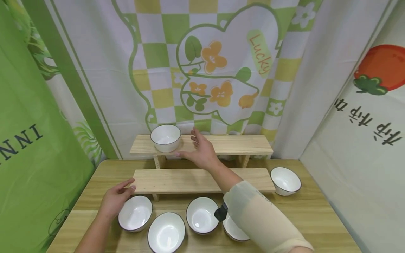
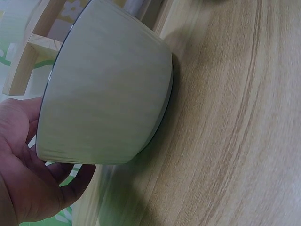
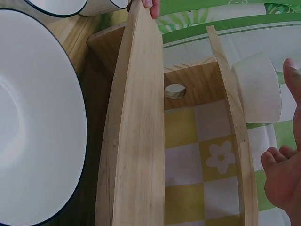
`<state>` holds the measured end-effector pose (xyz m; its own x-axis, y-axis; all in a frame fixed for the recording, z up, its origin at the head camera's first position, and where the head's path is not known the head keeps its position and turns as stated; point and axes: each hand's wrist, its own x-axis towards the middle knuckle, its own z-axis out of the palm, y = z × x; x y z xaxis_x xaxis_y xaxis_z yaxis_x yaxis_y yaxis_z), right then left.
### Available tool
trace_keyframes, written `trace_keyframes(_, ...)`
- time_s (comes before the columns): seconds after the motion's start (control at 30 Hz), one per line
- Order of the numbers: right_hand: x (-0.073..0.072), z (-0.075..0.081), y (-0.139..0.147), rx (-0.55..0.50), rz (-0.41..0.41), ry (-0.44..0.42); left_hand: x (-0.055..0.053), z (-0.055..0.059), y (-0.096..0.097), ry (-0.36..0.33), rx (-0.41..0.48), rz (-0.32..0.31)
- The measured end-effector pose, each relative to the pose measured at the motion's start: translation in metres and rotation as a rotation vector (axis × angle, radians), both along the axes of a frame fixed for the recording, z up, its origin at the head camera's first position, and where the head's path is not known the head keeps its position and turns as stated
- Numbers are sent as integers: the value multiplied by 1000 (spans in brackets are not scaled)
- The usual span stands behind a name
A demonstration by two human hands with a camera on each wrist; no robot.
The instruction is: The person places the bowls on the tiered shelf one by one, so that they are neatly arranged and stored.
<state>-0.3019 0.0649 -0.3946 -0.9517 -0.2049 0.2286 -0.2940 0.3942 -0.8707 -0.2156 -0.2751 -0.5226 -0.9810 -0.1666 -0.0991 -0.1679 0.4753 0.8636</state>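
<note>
A white bowl with a dark rim [image 1: 165, 138] stands upright toward the left of the upper wooden shelf [image 1: 234, 144]. My right hand [image 1: 203, 151] is just right of this bowl, thumb and fingers spread apart, nothing held. In the right wrist view the same bowl [image 3: 257, 89] shows beyond the shelf board. My left hand [image 1: 114, 199] has its fingertips at the left end of the lower wooden shelf [image 1: 177, 181]. Right below that hand, a second white bowl [image 1: 135, 213] sits on the table; its outer side [image 2: 108, 84] fills much of the left wrist view.
More white bowls stand along the table's front: one [image 1: 166, 232] left of middle, another [image 1: 203, 215] beside it, and one [image 1: 234, 230] partly behind my right sleeve. A further bowl [image 1: 285, 181] is at the lower shelf's right end. Printed curtains [image 1: 218, 70] hang behind and at both sides.
</note>
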Motion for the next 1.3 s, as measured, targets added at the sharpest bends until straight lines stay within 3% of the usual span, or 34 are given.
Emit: trace_keyframes(1.3,28,-8,68,-43,-24,-44,1,1,0,-4,12,0)
